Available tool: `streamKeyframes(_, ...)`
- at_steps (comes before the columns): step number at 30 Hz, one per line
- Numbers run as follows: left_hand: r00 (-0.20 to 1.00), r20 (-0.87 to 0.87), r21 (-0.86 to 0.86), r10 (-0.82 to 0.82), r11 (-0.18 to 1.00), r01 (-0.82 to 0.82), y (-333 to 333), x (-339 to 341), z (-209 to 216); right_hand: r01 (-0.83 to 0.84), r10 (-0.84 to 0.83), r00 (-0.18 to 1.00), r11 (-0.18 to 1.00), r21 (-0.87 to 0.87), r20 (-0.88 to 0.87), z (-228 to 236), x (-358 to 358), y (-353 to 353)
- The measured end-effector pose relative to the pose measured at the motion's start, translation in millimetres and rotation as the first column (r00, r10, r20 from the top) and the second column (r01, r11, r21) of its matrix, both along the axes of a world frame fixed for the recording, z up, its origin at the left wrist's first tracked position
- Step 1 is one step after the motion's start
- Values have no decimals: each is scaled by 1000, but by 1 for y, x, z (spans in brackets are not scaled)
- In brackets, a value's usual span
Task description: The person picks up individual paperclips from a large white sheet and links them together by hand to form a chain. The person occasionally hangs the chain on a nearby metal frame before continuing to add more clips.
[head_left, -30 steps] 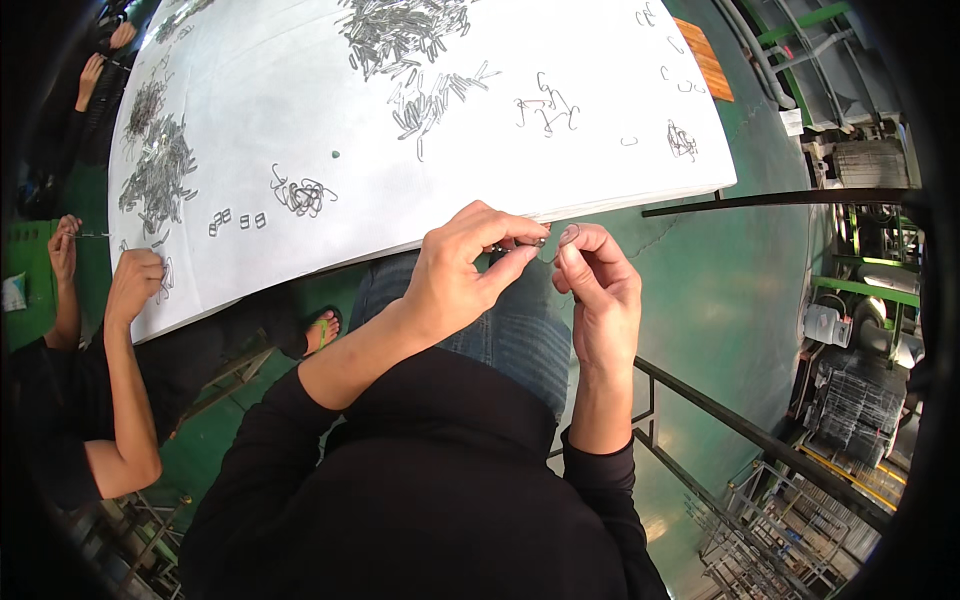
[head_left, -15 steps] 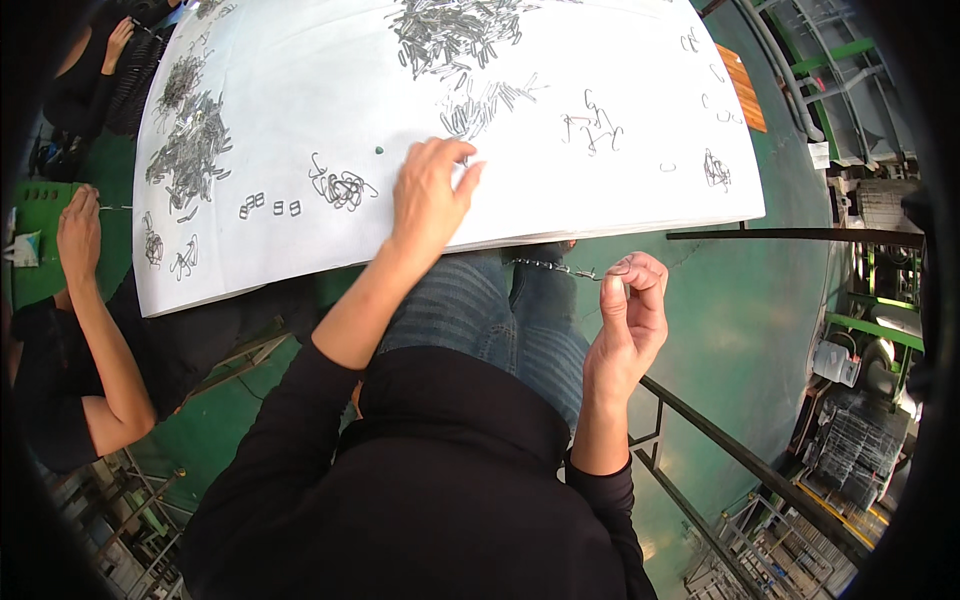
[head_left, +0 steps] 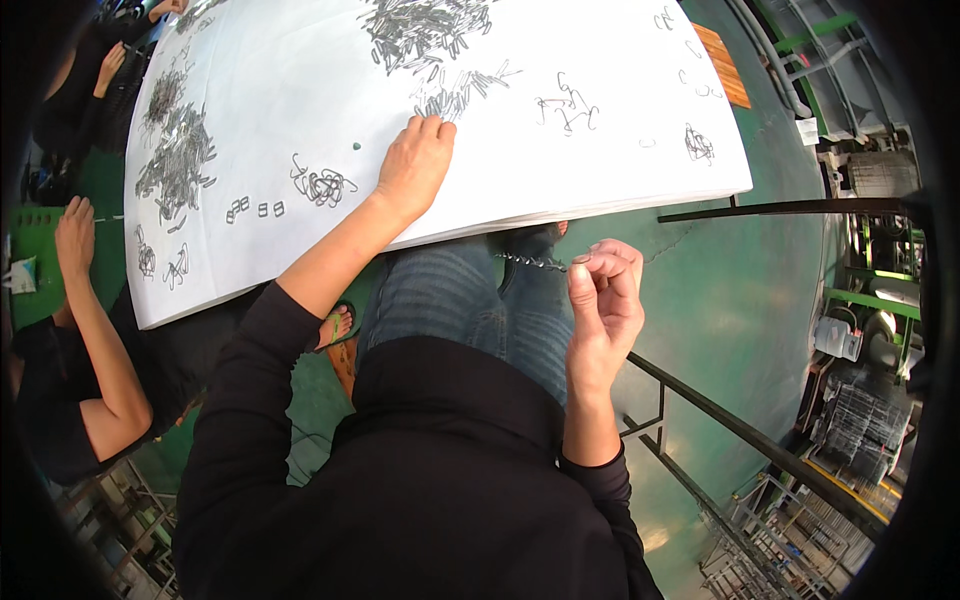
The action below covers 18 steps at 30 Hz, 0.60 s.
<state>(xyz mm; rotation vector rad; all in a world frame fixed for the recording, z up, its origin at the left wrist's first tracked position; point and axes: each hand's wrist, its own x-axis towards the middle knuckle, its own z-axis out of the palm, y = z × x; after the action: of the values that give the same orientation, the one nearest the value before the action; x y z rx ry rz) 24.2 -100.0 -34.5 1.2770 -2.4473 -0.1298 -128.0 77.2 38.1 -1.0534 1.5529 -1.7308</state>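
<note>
My right hand (head_left: 606,310) is raised in front of the table edge, thumb and forefinger pinched on the end of a thin metal chain (head_left: 532,262). The chain runs leftward from the fingertips across my jeans. My left hand (head_left: 415,168) rests on the white-covered table (head_left: 500,170), its fingers curled and close together. Its fingertips touch the near edge of a small spread of grey metal links (head_left: 455,95); whatever they pinch is hidden. Beyond lies a larger heap of similar links (head_left: 415,35).
On the table lie a tangle of bent wire hooks (head_left: 322,186), small double-loop pieces (head_left: 256,209), a green bit (head_left: 357,146), more hooks (head_left: 567,105) and another link heap (head_left: 178,160). At left, a co-worker's hand (head_left: 75,238) is raised. A metal rail (head_left: 760,450) crosses the right side.
My left hand has moved forward to the small spread of links, and its fingers have drawn together. My right hand keeps its pinch on the chain. The whole view has shifted slightly.
</note>
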Motion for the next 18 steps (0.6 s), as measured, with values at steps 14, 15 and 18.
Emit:
streamKeyframes(14,558,-795,575,240,592,565,86,-35,94,35,-14,964,997,74,-266,-5,-3,-5)
streamKeyframes(15,578,-787,571,215,609,550,86,-34,95,39,-16,960,996,76,-279,-5,-3,-5)
streamKeyframes(18,601,-793,467,97,731,499,86,-34,92,39,-9,953,995,92,-301,-6,-2,-6)
